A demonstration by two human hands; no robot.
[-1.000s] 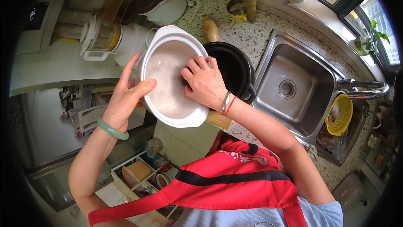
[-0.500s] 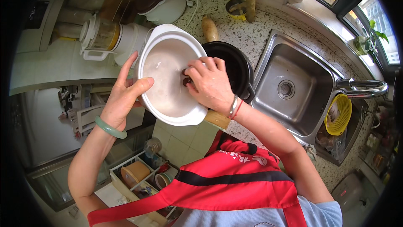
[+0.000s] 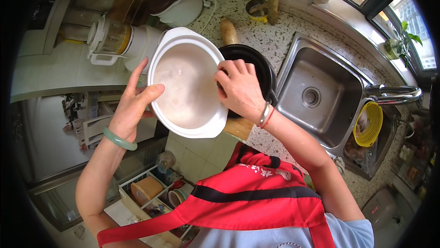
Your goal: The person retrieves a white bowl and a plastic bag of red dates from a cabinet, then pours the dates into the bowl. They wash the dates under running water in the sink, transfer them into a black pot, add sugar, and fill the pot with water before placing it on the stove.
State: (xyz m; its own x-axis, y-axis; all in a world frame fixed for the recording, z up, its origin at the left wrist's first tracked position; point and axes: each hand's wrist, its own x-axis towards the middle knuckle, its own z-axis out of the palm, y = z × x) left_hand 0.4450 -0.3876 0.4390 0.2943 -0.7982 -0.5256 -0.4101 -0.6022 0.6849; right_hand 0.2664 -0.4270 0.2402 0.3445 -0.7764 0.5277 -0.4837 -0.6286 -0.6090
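Observation:
A white two-handled pot (image 3: 183,96) is held tilted over the counter, its pale inside facing me, with only a little shiny wetness or residue at the bottom. My left hand (image 3: 137,94) grips its left rim, thumb over the edge and fingers outside. At the pot's right rim, my right hand (image 3: 240,85) has its fingers curled in a pinch. Small dark-brown pieces (image 3: 224,71) show slightly between the fingertips, mostly hidden. Behind and below that hand stands a black pot (image 3: 263,71), partly covered by the white one.
A wooden board (image 3: 238,129) juts out by the black pot. To the right lies a steel sink (image 3: 311,83) with a tap (image 3: 398,93) and a yellow basket (image 3: 369,124). A long root vegetable (image 3: 228,31), a small bowl (image 3: 257,10) and a white cooker (image 3: 176,2) stand behind.
My right hand has drawn back to the right, from inside the white pot to its rim, with the dark-brown pieces in its fingers. My left hand and the pot have barely moved.

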